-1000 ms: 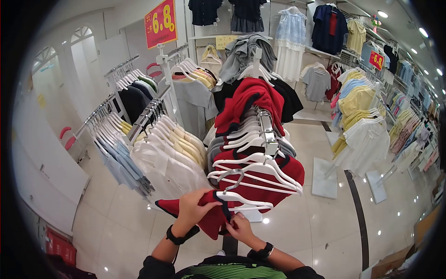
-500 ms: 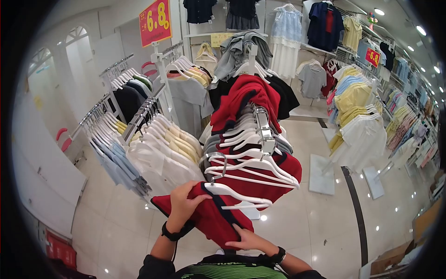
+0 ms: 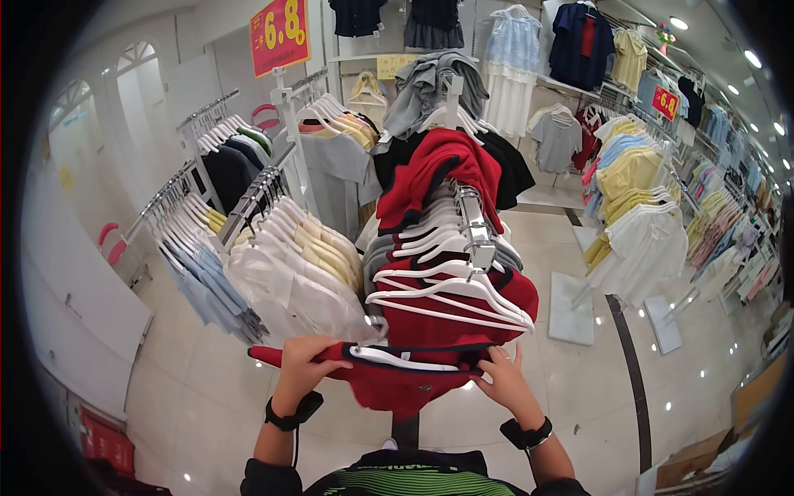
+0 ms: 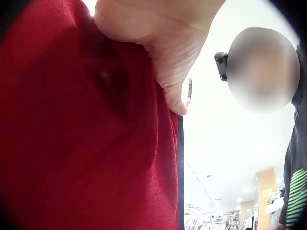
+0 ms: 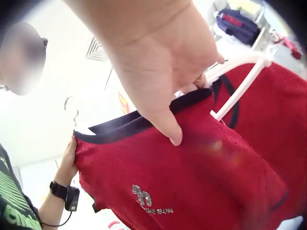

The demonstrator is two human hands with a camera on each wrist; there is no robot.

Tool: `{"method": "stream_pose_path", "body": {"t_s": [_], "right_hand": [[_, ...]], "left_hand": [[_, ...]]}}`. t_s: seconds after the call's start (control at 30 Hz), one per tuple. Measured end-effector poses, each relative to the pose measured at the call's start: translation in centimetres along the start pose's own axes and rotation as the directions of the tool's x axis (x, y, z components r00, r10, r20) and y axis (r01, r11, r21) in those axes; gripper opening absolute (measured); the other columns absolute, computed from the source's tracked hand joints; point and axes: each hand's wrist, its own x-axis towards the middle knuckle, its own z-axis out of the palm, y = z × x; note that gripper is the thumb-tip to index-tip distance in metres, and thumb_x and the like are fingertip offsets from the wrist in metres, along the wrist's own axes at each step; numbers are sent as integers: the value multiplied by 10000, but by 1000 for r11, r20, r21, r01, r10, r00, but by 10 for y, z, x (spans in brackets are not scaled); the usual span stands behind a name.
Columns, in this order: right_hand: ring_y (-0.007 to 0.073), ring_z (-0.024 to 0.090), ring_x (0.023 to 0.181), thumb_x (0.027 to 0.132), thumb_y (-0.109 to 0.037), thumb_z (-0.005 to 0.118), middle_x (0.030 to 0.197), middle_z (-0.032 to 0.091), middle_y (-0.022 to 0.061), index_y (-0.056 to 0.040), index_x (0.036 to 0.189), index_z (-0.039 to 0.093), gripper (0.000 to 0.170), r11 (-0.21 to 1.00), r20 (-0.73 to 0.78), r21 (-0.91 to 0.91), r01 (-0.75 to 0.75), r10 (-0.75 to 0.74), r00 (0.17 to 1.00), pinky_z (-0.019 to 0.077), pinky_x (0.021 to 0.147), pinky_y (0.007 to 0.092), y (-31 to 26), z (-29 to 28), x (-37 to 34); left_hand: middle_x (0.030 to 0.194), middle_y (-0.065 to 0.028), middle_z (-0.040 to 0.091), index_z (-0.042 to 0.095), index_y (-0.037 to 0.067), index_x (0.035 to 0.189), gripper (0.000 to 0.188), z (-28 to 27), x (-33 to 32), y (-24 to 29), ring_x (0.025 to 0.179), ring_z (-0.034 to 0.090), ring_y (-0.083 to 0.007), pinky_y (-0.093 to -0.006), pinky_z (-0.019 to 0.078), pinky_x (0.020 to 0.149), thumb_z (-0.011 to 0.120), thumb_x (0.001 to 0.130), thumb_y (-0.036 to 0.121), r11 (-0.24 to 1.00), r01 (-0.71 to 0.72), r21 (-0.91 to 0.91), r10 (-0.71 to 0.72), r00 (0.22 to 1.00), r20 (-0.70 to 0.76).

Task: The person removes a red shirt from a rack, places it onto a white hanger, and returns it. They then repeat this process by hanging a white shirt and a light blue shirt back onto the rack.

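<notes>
A red shirt (image 3: pixel 399 390) is held in front of a clothes rack (image 3: pixel 477 234).
One shoulder is clamped between the fingers of the left hand (image 3: pixel 303 372); the neckline is pinched by those of the right hand (image 3: pixel 507 383). Inside, a white hanger (image 3: pixel 399 360) is seen.

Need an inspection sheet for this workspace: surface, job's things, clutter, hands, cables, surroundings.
Surface: glossy cream tiled floor below the hands.
Job's things: red fabric garment with navy neckband; white hanger, partly inside the neckband.
Clutter: red navy-edged clothing draped over the chrome clothes rail; crumpled grey clothes heaped behind it.
Left hand: pinches the held garment beside the neckband.
Right hand: pinches the neckband.
Cables: thin black cable from the boxy black left-wrist device.
Surroundings: large red sign reading 6.8; white fabric tops hanging at left.
</notes>
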Motion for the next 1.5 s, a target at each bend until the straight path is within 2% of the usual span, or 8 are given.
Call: {"method": "stream_pose_path", "body": {"t_s": [0.3,0.5,0.63,0.73,0.97,1.13,1.23,1.5], "right_hand": [[408,429,1110,606,-74,683,1175,437,227,-72,879,612,282,834,-269,326,444,-369,890,262,1034,542,-87,6,30],[312,480,1063,563,28,761,1192,322,165,-50,979,486,505,742,-715,405,534,-107,691,472,824,407,-50,46,31],[267,521,899,478,14,744,1127,443,156,-71,1018,493,602,950,-599,308,50,153,786,430,792,381,-54,4,36],[274,534,604,491,-68,727,616,554,54,-70,724,578,277,972,-468,183,150,-48,882,415,601,380,-35,23,32],[273,584,532,580,-83,742,591,587,104,-31,642,615,150,938,-416,343,51,103,904,446,496,333,-49,-2,9],[246,606,547,617,-76,741,627,625,101,-59,711,682,112,917,-406,399,-21,197,892,448,503,301,-42,-15,-1],[243,595,540,618,-66,733,635,622,100,-59,723,680,118,930,-370,368,10,137,919,444,503,305,-49,-4,3],[238,566,627,588,-239,796,676,578,67,-59,779,605,325,972,-321,219,87,-13,947,444,558,335,-35,-18,10]], "left_hand": [[646,-108,601,641,26,774,317,51,-10,18,525,566,-264,-299,430,493,802,578,216,998,-65,-13,64,996,-58],[684,-114,616,637,15,821,346,71,-28,-3,545,567,-267,-293,438,508,804,599,220,990,9,-140,-18,998,-66],[707,-107,636,652,18,871,338,77,-21,12,576,598,-249,-275,465,546,798,620,190,964,37,-263,-49,998,-38],[771,-94,656,661,52,887,312,99,-20,22,632,625,-245,-291,481,571,772,642,209,982,-70,-176,80,995,54],[756,-63,616,625,91,873,283,89,-22,-2,674,599,-258,-325,464,583,747,655,225,980,-164,-113,188,947,259],[834,-39,580,614,112,929,311,73,-37,-36,816,572,-237,-366,422,744,731,659,212,943,-111,313,21,960,278],[850,-23,566,614,116,923,305,78,-27,-1,851,561,-216,-374,393,793,721,653,209,973,-152,173,111,968,223],[698,-95,631,663,95,802,171,77,-39,-20,617,607,-281,-339,451,520,716,681,205,979,73,188,-92,991,94]]}}
